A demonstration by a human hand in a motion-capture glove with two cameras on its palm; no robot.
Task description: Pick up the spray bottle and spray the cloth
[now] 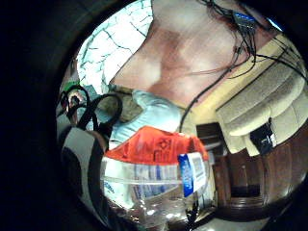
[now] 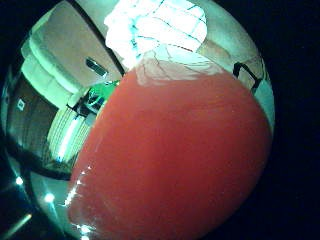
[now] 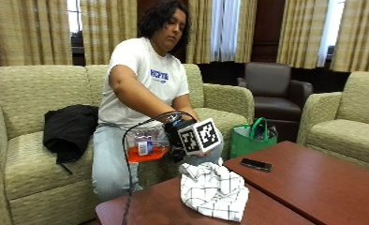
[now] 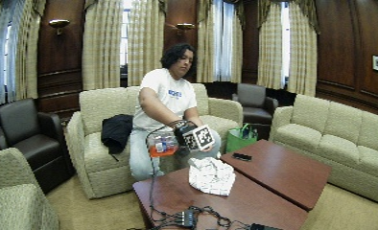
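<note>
While the person sits on the sofa [image 3: 28, 154] behind the counter [image 3: 309, 187], there is one spray bottle [image 3: 146, 146], one cloth [image 3: 212, 190], one phone [image 3: 256, 164] and one green bag [image 3: 253, 136] to count, plus one black garment [image 3: 69, 129] lying on the sofa seat beside the person. The spray bottle is a clear plastic one with orange liquid pooled in it, and it is held up in the air in front of the person's lap, off the counter and just beyond its near-left edge. The gloved right hand [image 3: 178, 136] has its fingers wrapped round the bottle, with the bottle sticking out sideways from the hand, away from the cloth. Of the hands, only the right one can be made out; the bare one cannot be told apart from the lap behind it. The white cloth with thin dark checks sits bunched in a heap on the counter near its left edge, just below and beside the gloved hand, not touching the bottle. The phone lies flat farther along the counter, close to the edge facing the sofa, and the green bag stands on the floor behind it. In the little finger side palm view the bottle [image 1: 154, 178] fills the lower part, showing its orange liquid and a white and blue label whose print is too small to read. The thumb side palm view is mostly filled by the orange bottle [image 2: 175, 160], with the checked cloth [image 2: 155, 25] beyond it. Blue lettering on the person's white shirt cannot be read.
</note>
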